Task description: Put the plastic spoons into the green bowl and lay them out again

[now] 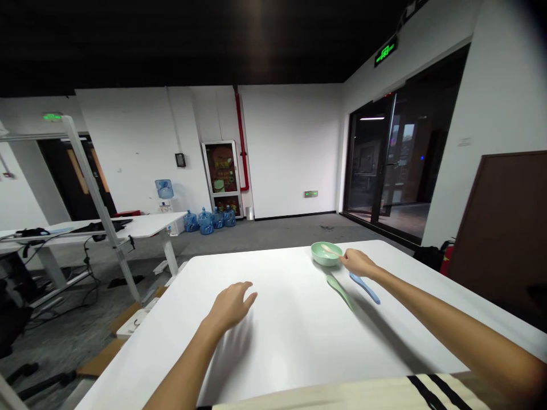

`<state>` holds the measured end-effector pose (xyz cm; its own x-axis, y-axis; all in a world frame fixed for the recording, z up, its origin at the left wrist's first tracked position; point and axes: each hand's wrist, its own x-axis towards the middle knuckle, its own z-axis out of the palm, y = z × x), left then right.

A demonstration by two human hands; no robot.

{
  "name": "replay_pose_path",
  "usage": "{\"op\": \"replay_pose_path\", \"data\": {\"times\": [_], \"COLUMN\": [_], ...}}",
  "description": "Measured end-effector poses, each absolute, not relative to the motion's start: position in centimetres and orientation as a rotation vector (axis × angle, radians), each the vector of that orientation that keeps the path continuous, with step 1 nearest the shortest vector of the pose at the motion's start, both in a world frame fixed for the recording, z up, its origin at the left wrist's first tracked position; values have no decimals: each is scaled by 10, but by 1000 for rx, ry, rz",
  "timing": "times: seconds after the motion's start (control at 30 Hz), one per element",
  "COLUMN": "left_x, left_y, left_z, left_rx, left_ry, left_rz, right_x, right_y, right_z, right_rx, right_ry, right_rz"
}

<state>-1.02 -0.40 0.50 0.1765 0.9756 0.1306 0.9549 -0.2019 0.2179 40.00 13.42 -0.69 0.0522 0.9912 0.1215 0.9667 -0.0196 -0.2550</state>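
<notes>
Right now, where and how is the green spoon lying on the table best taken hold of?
Probably pinch the green spoon by its handle, from the near side, with the empty left hand: the narrow handle points nearward, the wider head away.

A cream garment (367, 397) shows at the near edge, crossed toward the right by two slanting black stripes (423, 392). The left hand (231, 304), right hand (359, 263) and both forearms (440, 319) are bare.
</notes>
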Motion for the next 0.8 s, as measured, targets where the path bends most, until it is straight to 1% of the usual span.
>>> {"op": "replay_pose_path", "data": {"times": [0.17, 0.33, 0.57, 0.8], "left_x": [-10, -12, -11, -10], "left_y": [-7, -6, -5, -4], "left_z": [6, 3, 2, 2], "left_rx": [2347, 2348, 2343, 2356], "left_ry": [1926, 1917, 1921, 1908], "left_rz": [370, 377, 372, 338], "right_x": [406, 407, 416, 418], "right_y": [110, 98, 100, 106], "right_z": [-16, -38, -67, -80], "right_rx": [-2000, -2054, -2108, -2177], "right_ry": [-2057, -2042, -2006, -2022], "right_rz": [346, 558, 521, 485]}}
